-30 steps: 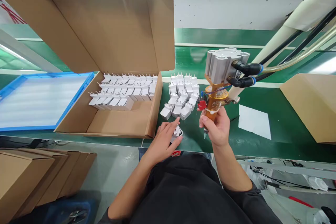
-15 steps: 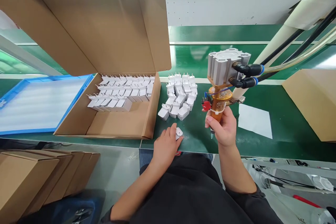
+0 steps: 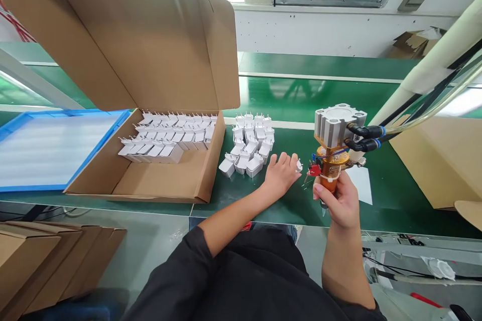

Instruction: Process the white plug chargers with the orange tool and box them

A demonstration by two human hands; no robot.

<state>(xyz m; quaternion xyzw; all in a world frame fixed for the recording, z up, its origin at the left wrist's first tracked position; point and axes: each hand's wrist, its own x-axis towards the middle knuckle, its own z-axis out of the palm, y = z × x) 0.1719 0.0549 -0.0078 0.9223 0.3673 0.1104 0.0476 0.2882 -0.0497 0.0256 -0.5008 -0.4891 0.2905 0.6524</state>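
Bench (image 3: 226, 193): one tool (image 3: 330, 166), seemingly one white piece (image 3: 299, 166), held.

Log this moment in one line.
left hand: at white piece | right hand: gripping orange tool | table: white cases grouped | cardboard box: open, partly filled

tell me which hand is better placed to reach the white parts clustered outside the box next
Left, most likely: the left hand lies nearer the clustered white parts, though another white piece shows beside it. The right hand is wrapped around the orange tool.
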